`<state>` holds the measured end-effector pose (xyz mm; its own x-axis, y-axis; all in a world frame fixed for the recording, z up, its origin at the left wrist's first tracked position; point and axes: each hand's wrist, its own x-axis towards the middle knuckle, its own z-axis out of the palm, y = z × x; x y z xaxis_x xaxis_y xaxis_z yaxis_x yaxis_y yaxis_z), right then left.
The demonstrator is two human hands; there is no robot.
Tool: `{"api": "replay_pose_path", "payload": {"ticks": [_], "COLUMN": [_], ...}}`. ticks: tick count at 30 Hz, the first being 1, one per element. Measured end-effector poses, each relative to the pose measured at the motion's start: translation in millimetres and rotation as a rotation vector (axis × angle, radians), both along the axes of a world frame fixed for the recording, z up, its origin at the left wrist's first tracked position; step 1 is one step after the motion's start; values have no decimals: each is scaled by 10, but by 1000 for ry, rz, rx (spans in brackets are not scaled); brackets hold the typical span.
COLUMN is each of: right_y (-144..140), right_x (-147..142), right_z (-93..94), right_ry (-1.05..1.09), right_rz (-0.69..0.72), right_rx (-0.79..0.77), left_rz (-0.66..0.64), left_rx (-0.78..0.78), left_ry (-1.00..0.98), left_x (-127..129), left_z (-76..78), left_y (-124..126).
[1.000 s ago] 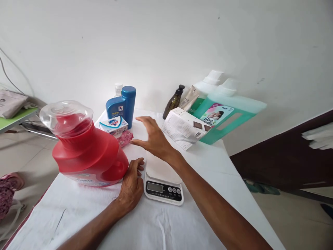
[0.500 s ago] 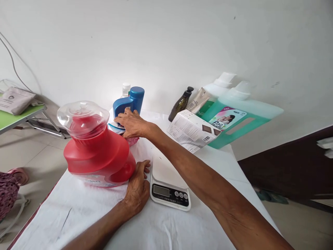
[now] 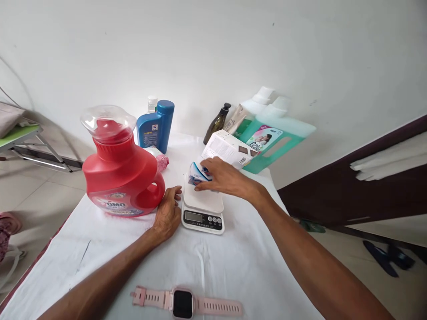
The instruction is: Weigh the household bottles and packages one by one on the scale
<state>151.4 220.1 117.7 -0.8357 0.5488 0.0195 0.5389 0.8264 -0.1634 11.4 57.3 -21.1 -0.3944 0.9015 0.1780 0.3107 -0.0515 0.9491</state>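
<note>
My right hand is closed around a small white-and-blue packet over the back of the white kitchen scale. I cannot tell whether the packet touches the scale's plate. The packet's right part is hidden by my fingers. Resting on the table between the scale and a red detergent jug, my left hand holds nothing, its fingers loosely bent and slightly apart near the scale's left edge. The jug stands upright under a clear cap, its handle beside my left hand.
Behind the jug stand a blue bottle and a pink-and-white package. At the back right are a dark pump bottle, a white box and a green liquid jug. A pink-strapped watch lies at the front.
My right hand has brought the white-and-blue packet from beside the blue bottle rightward over the scale. My left hand stays beside the scale. The view has shifted, now showing the watch.
</note>
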Motion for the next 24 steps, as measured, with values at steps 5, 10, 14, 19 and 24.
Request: {"api": "replay_pose_path", "payload": {"ticks": [5, 10, 14, 19, 24], "right_y": [-227, -333, -344, -403, -596], "right_x": [353, 234, 219, 560, 901], "right_z": [-313, -462, -482, -558, -1039], "right_ry": [87, 30, 128, 662, 1140], "right_rz": [-81, -96, -101, -365, -747], "right_rx": [-85, -5, -13, -189, -468], "left_rz": [-10, -7, -8, -8, -10], "left_rx": [-46, -6, 6, -21, -14], "left_ry": [74, 97, 79, 61, 61], "left_x": [-7, -10, -16, -18, -17], "left_z": [-14, -57, -61, -40, -15], "left_y": [8, 27, 22, 13, 5]}}
